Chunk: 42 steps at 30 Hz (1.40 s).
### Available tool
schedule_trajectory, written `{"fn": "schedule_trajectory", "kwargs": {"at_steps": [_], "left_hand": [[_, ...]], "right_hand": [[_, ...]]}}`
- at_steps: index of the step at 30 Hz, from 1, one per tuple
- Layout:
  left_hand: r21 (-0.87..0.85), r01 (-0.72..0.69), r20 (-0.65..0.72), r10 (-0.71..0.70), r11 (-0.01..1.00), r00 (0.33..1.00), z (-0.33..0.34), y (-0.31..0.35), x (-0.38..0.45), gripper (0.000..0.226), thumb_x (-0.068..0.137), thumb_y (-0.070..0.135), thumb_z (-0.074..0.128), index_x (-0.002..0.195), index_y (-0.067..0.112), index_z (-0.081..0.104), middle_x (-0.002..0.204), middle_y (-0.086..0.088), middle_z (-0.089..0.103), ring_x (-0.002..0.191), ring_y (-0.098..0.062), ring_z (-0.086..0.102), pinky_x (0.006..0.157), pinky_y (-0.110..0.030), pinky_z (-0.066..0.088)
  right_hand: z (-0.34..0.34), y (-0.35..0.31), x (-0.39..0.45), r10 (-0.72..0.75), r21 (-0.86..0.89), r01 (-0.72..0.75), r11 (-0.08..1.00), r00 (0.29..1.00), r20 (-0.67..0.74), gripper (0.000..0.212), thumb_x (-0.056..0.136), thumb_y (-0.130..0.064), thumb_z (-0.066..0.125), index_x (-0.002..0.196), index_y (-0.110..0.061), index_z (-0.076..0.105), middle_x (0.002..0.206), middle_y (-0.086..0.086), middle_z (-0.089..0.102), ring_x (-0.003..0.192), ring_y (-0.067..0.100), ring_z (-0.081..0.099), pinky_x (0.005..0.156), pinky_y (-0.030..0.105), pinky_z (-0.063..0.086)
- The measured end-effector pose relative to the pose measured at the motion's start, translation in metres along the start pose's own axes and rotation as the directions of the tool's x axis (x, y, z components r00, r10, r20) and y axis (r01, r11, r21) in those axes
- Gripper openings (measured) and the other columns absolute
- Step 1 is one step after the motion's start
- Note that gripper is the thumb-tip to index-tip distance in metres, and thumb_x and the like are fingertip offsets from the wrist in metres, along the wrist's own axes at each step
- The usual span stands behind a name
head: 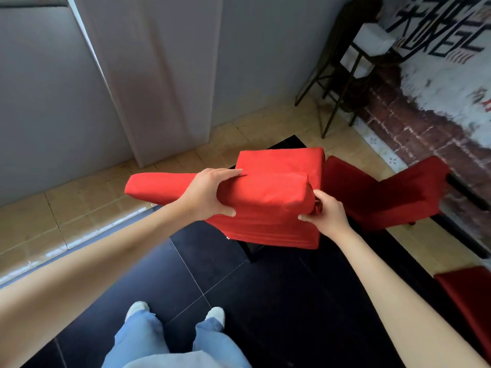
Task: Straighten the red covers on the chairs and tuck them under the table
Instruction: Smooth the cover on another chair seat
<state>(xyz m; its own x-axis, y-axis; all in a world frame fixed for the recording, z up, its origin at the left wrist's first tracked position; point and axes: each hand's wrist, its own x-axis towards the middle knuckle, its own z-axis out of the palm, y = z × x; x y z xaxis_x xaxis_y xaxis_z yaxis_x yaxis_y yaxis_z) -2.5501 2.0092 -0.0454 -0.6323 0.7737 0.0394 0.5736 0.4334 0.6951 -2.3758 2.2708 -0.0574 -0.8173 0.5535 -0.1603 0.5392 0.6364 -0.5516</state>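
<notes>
The person is standing over a chair whose red cover (271, 208) is being worked along the top of the backrest, and each hand is taking a different job. The left hand (210, 192) is gripping the padded top rail from above, fingers over the far side and thumb underneath on the near face, probably to hold the chair steady and keep the fabric from sliding. The right hand (325, 212) is pinching a bunched bit of cloth at the rail's right end, where the cover is puckering at the corner; that looks like the spot being pulled square. The seat cushion (281, 163), also red, is showing beyond the rail, and a dark chair leg (252, 252) is poking out below the hanging skirt of the cover. A second red-covered chair (393, 197) is sitting just beside it on the right, angled away, and the corner of another red piece (467, 290) is showing at the right edge. No table is identifiable here, so the tucking-in seems to be some way off yet. A dark folding chair (345, 75) is standing well apart by the painted brick wall (425, 123).
</notes>
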Motion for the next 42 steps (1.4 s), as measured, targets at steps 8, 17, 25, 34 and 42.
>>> {"fn": "schedule_trajectory", "kwargs": {"at_steps": [8,17,25,34,42], "left_hand": [[-0.078,0.114,-0.159,-0.125,0.991,0.979,0.021,0.010,0.005,0.067,0.045,0.026,0.095,0.107,0.019,0.071,0.104,0.000,0.068,0.097,-0.025,0.056,0.087,-0.035,0.041],[0.077,-0.087,-0.068,0.092,0.993,0.993,0.069,0.069,0.026,0.077,0.049,0.050,0.089,0.120,0.034,0.063,0.111,0.010,0.060,0.098,-0.018,0.049,0.089,-0.031,0.029],[0.255,-0.117,-0.038,0.131,0.960,0.991,0.066,0.049,0.035,0.075,0.045,0.064,0.083,0.108,0.028,0.066,0.094,0.010,0.065,0.092,-0.021,0.060,0.090,-0.037,0.035],[0.217,-0.142,0.020,0.141,0.966,0.990,0.049,0.059,0.076,0.069,0.046,0.052,0.090,0.107,0.026,0.072,0.102,0.006,0.071,0.096,-0.023,0.062,0.083,-0.033,0.041],[0.302,-0.219,0.134,0.186,0.928,0.973,0.064,0.080,0.111,0.071,0.045,0.054,0.089,0.108,0.028,0.070,0.105,0.005,0.070,0.098,-0.022,0.060,0.087,-0.033,0.036]], "right_hand": [[-0.019,0.015,-0.011,0.042,0.076,-0.041,0.996,0.999,-0.007,0.052,0.060,-0.016,0.089,0.104,-0.031,0.065,0.096,-0.013,0.069,0.099,0.012,0.064,0.078,0.021,0.046],[-0.077,0.037,-0.047,0.071,0.197,-0.040,0.980,0.986,-0.150,0.124,0.044,-0.016,0.097,0.144,-0.049,0.031,0.109,-0.036,0.049,0.100,-0.023,0.046,0.082,0.000,0.033],[-0.096,0.060,-0.073,0.110,0.259,-0.027,0.966,0.943,-0.313,0.136,0.049,-0.013,0.096,0.146,-0.057,0.010,0.110,-0.042,0.036,0.116,-0.006,0.038,0.099,0.027,0.036],[-0.081,0.071,-0.074,0.135,0.285,-0.034,0.958,0.929,-0.345,0.100,0.049,-0.018,0.095,0.135,-0.044,0.049,0.113,-0.035,0.049,0.113,-0.004,0.046,0.090,0.015,0.037],[-0.049,0.095,-0.094,0.336,0.456,-0.141,0.879,0.861,-0.382,0.094,0.051,-0.015,0.095,0.132,-0.038,0.054,0.113,-0.021,0.056,0.109,0.005,0.053,0.088,0.015,0.041]]}}
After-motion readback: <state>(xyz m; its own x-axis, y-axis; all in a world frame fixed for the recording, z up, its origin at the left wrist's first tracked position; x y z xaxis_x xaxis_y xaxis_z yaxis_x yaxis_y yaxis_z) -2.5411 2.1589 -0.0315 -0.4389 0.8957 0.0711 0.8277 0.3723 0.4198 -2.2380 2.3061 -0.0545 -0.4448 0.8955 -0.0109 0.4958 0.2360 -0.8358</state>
